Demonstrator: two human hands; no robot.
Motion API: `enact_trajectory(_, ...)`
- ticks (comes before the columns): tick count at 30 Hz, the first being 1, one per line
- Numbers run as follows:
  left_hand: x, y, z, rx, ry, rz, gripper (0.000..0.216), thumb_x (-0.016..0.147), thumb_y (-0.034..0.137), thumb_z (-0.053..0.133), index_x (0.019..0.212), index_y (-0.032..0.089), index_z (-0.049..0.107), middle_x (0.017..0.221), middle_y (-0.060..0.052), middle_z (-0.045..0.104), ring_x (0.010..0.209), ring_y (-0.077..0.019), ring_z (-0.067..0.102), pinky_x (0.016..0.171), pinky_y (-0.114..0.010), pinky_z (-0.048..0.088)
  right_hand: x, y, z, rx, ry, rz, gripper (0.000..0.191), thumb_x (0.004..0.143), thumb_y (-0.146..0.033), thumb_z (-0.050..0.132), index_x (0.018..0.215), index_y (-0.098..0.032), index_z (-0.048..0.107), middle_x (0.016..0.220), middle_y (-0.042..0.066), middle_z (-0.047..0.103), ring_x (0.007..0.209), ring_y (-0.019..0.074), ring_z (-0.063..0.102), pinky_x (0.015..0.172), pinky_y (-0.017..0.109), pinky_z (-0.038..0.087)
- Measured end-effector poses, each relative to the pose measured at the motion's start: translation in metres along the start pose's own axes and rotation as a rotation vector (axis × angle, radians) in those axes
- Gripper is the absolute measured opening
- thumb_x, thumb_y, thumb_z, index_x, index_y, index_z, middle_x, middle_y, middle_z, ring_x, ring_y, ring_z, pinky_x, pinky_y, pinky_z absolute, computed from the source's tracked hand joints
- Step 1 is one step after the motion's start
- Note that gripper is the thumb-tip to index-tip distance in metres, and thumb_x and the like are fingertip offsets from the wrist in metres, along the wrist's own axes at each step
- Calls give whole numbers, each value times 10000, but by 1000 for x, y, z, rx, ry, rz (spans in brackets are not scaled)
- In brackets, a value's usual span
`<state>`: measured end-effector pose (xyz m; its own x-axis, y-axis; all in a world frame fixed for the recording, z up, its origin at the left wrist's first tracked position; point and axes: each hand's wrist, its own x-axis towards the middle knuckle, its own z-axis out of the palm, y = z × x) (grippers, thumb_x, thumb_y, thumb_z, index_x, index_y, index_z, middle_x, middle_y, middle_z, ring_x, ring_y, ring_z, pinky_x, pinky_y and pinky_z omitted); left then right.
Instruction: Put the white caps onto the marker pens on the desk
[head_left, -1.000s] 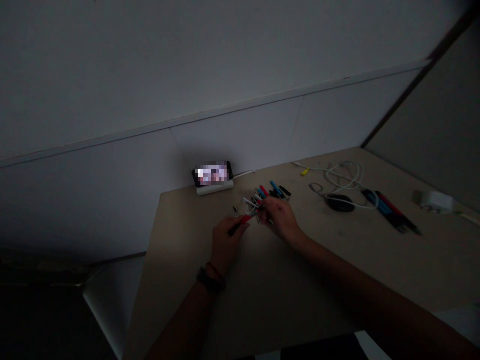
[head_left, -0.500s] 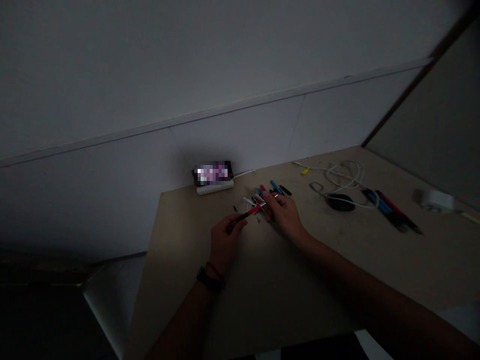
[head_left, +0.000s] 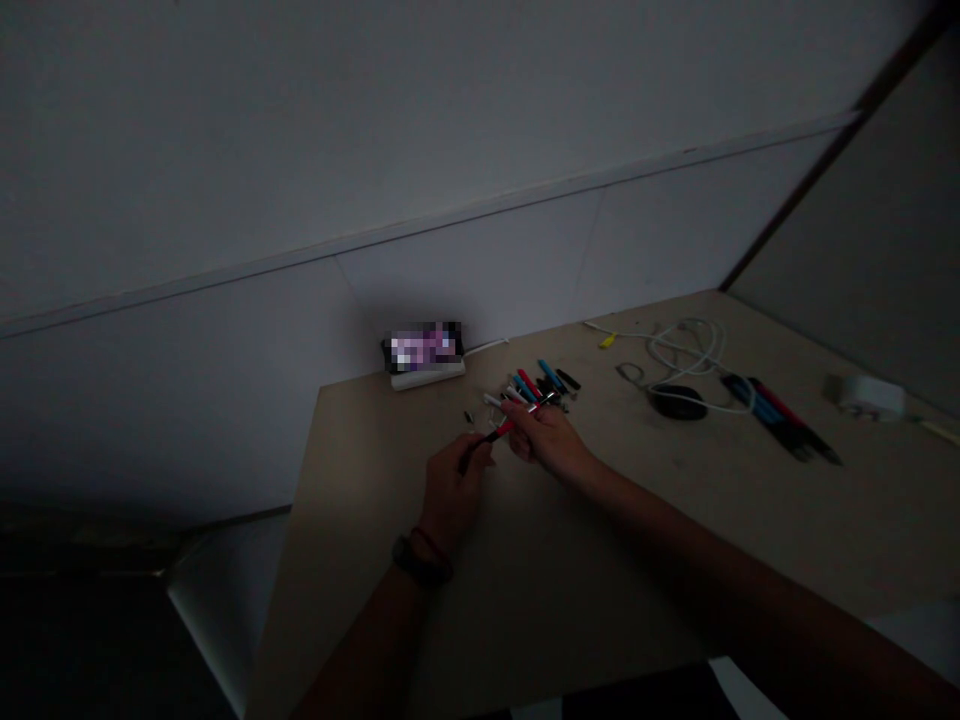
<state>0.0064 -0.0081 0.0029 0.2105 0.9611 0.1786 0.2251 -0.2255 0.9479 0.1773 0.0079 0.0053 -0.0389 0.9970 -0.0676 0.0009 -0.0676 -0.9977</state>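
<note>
My left hand [head_left: 456, 480], with a dark watch on its wrist, is closed round the dark end of a red and black pen [head_left: 498, 432]. The fingers of my right hand [head_left: 546, 436] pinch the same pen farther up, near its shiny tip, which points up and to the right. Just beyond my hands lies a loose pile of pen parts [head_left: 528, 384] in red, blue, white and black. A small dark piece [head_left: 469, 416] sits apart, left of the pile. The dim light hides fine detail.
A lit phone [head_left: 424, 348] leans at the wall on a white block [head_left: 427, 376]. To the right are a coiled white cable [head_left: 686, 350], a black mouse [head_left: 678, 402], several blue and red pens [head_left: 780, 418] and a white charger [head_left: 871, 397].
My right hand has slid down and left along the pen, closer to my left hand. More of the pen's tip and the pile now shows. My left hand has barely moved.
</note>
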Motion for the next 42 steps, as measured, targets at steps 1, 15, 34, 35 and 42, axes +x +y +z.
enact_trajectory(1,-1,1,0,26,-16,14,229,932,354,560,881,180,699,707,-16,649,659,-154,576,644,-261,422,0,1,0,19,-16,1,649,863,-735,527,478,-221,434,397,-23,433,369,92,384,407,257,296)
enact_trajectory(15,-6,0,0,113,-102,-2,379,985,447,414,707,192,450,619,38,416,583,-123,377,570,-278,249,-3,-6,4,89,-123,-77,594,854,-727,545,568,-227,399,445,-64,363,393,78,339,392,230,283)
enact_trajectory(34,-2,4,2,-726,-399,-528,537,801,673,614,617,213,408,453,100,266,393,-67,265,399,-213,302,-7,-11,0,4,-187,-174,563,895,-699,514,614,-220,420,473,-63,372,406,72,323,400,229,249)
enact_trajectory(35,-2,4,2,-739,-402,-540,549,806,681,601,598,215,397,441,100,254,387,-68,267,399,-215,308,-8,-11,1,8,-189,-187,554,895,-696,518,624,-222,421,476,-65,369,408,74,325,399,227,250)
enact_trajectory(42,4,2,-2,-520,-274,-353,600,855,717,519,718,142,629,480,31,471,416,-89,442,437,-230,363,-6,-3,-1,17,-58,-227,549,915,-656,532,606,-214,428,463,-54,385,404,74,332,405,231,243)
